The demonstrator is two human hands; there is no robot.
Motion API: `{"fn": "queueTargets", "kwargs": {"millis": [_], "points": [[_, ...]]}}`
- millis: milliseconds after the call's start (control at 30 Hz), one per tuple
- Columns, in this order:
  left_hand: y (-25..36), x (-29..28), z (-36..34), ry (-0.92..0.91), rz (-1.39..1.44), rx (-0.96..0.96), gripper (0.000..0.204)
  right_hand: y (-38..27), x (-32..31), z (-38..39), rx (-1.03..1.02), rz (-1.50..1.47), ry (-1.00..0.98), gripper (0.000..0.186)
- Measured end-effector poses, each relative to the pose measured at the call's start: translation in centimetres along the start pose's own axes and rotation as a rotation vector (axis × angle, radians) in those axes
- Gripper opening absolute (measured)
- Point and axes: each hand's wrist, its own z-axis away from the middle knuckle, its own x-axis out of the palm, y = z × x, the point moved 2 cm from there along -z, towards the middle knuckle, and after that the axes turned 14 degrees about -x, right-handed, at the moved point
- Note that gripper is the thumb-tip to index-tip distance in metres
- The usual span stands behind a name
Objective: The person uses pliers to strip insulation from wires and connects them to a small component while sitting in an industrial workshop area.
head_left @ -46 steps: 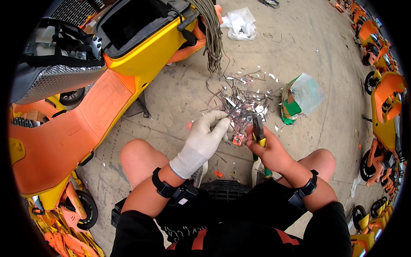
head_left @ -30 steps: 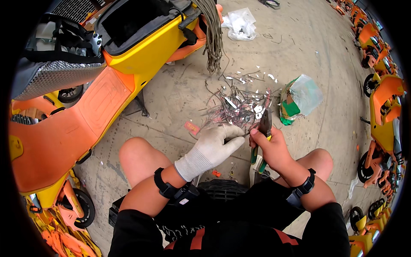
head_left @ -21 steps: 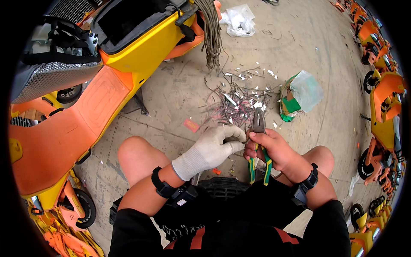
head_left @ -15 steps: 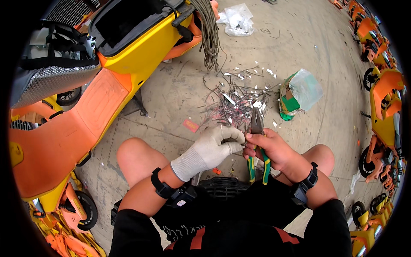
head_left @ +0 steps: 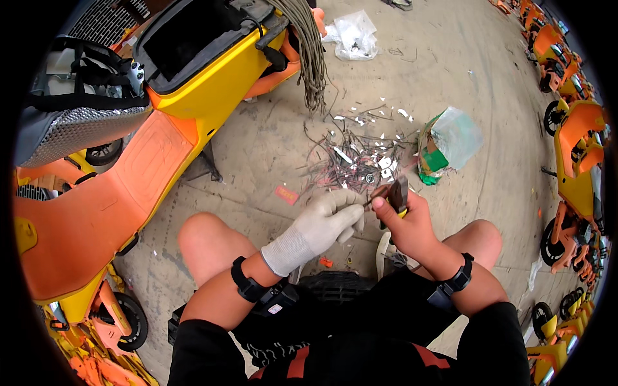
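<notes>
A: Condition of the right hand (head_left: 412, 222)?

B: Bare, its grip closed around a pair of pliers (head_left: 400, 194); the dark metal head points to the far side, and the fist covers most of the handles.

A: And the left hand (head_left: 318, 222)?

B: Gloved in off-white knit, fingers curled, thumb near the forefinger. A thin dark strand (head_left: 369, 203) shows between the two hands — too small to tell whether the left grip is closed on it.

A: Position of the pliers?

B: Above the floor (head_left: 257, 148), right of the glove, just on the near side of a heap of wire scraps (head_left: 344, 161) mixed with white fragments (head_left: 386, 164).

A: Surroundings?

B: Right of the heap, a green and clear bag (head_left: 434, 159). Left, a small red packet (head_left: 286, 195) lies flat. Farther left stands a yellow and orange scooter (head_left: 154, 148); at the far side, a clear plastic bag (head_left: 356, 37) — crumpled.
</notes>
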Motion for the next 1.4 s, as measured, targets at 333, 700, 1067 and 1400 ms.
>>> {"fn": "queueTargets", "kwargs": {"millis": [333,700,1067,1400], "points": [[-0.1,0.3,0.5,-0.121,-0.056,0.039,0.016,0.3,-0.4,-0.2,0.114,-0.205,-0.151,0.021],[-0.3,-0.3,0.4,-0.087,-0.174,0.168,0.016,0.6,0.7,-0.1,0.402,-0.655,-0.132,0.023],[-0.5,-2.0,-0.8,0.217,-0.246,0.040,0.019,-0.9,-1.1,-0.2,-0.170,0.314,-0.212,0.028],[-0.2,-1.0,0.3,0.106,-0.628,0.120,0.024,-3.2,-1.1,-0.2,-0.777,0.663,-0.450,0.056]]}}
